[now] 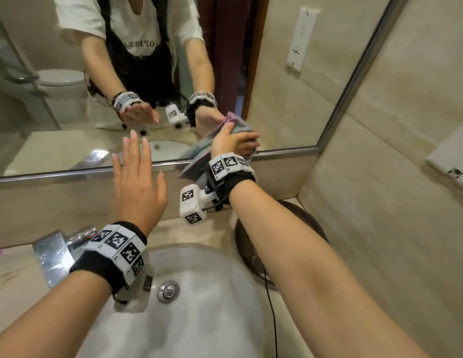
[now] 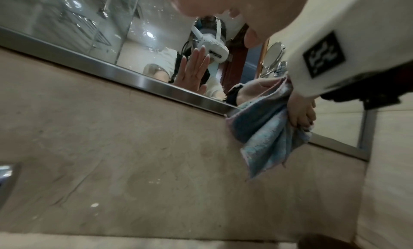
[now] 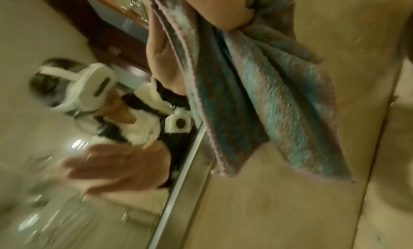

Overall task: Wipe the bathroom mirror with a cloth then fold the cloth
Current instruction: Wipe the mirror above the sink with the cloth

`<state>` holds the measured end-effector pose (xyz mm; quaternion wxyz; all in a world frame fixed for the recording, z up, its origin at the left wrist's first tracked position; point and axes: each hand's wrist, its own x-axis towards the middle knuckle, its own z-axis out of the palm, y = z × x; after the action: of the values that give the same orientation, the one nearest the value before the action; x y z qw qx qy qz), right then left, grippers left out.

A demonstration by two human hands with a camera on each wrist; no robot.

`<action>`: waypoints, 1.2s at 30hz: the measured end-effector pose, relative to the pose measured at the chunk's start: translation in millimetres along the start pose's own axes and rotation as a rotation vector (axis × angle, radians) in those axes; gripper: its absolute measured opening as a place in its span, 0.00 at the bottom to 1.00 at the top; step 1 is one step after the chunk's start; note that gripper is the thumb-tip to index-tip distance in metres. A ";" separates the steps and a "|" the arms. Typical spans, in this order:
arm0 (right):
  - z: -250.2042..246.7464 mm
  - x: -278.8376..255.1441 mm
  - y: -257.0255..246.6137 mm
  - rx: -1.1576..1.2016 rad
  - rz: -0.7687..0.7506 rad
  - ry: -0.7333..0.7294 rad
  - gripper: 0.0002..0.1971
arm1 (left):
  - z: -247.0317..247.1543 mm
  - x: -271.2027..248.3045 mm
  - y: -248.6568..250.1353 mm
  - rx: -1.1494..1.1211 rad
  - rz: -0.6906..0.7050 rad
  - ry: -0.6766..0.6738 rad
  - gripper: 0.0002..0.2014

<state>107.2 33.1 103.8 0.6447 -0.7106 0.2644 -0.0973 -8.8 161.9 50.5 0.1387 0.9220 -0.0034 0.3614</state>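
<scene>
The bathroom mirror [image 1: 290,86] fills the wall above the basin, edged by a steel frame [image 1: 70,173]. My right hand [image 1: 234,142] grips a bunched blue and pink cloth [image 1: 242,125] against the mirror's lower right part. The cloth [image 2: 266,134] hangs down past the frame; in the right wrist view the cloth [image 3: 268,101] drapes from my fist. My left hand [image 1: 137,182] is held flat with straight fingers in front of the frame, holding nothing; whether it touches the glass I cannot tell.
A white basin [image 1: 199,301] with a steel drain plug [image 1: 169,291] lies below my arms. A chrome tap [image 1: 57,251] stands at the left. A dark round dish [image 1: 282,244] sits under my right forearm. A beige tiled side wall [image 1: 393,202] closes the right.
</scene>
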 end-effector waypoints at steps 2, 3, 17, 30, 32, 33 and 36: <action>-20.1 24.3 -3.2 -0.022 -0.017 0.087 0.37 | 0.8 6.4 4.3 -0.021 0.012 0.024 0.31; -31.9 37.4 -7.3 -0.026 -0.002 0.130 0.36 | 0.4 10.1 5.1 -0.028 0.014 0.038 0.31; -71.3 25.1 -199.5 -0.130 -0.304 0.277 0.37 | -68.8 119.9 13.8 -0.022 0.122 0.303 0.31; -59.9 -54.0 -370.3 -0.579 -1.017 0.397 0.39 | -185.7 225.3 19.4 0.023 0.160 0.507 0.32; -54.4 -63.4 -379.8 -0.643 -1.096 0.398 0.39 | -200.2 238.1 19.4 0.015 0.144 0.535 0.33; -51.7 -66.3 -380.1 -0.677 -1.131 0.399 0.39 | -206.3 242.2 19.4 0.015 0.140 0.543 0.33; -45.2 -67.7 -369.9 -0.814 -1.288 0.385 0.39 | -217.8 247.5 19.0 0.011 0.140 0.555 0.33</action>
<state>121.3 38.6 482.2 0.0931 -0.8749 -0.0776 -0.4689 27.1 223.1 373.0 0.1038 0.7860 -0.0269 0.6088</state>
